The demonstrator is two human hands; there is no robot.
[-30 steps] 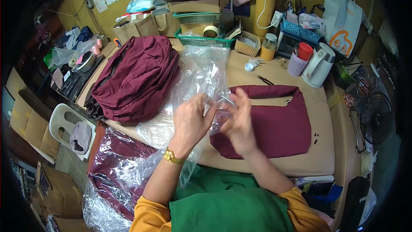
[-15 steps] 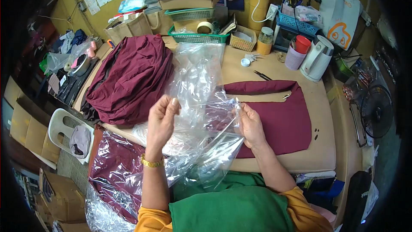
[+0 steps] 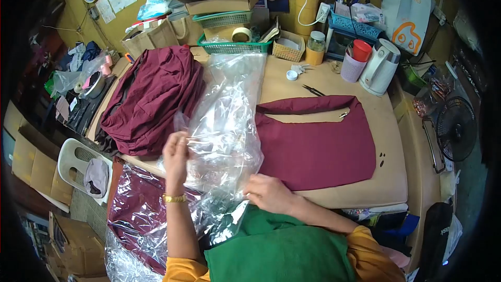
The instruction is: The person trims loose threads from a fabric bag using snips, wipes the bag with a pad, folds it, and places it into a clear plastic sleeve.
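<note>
My left hand (image 3: 176,152), with a gold band at the wrist, is closed with its fingertips pinching a clear plastic bag (image 3: 229,214). The fingers of my right hand (image 3: 269,192) are curled on the other side of this bag, low over the table's front edge. Beyond both hands lies a layer of clear plastic bags (image 3: 224,109). Flat on the table to the right is a maroon fabric shoulder bag (image 3: 318,151), its strap folded across the top. A heap of maroon fabric (image 3: 156,96) rises left of the plastic.
Plastic-wrapped maroon goods (image 3: 138,198) sit below the table's left front. Baskets (image 3: 235,47), a jar (image 3: 315,47), a cup (image 3: 352,68) and a white kettle (image 3: 381,68) line the back. Black tweezers (image 3: 313,90) lie near the maroon bag. A white chair (image 3: 78,162) stands at left.
Both hands have come down and my right hand has moved left, off the maroon bag's side. The plastic stretched between them has dropped toward my lap, uncovering the maroon bag.
</note>
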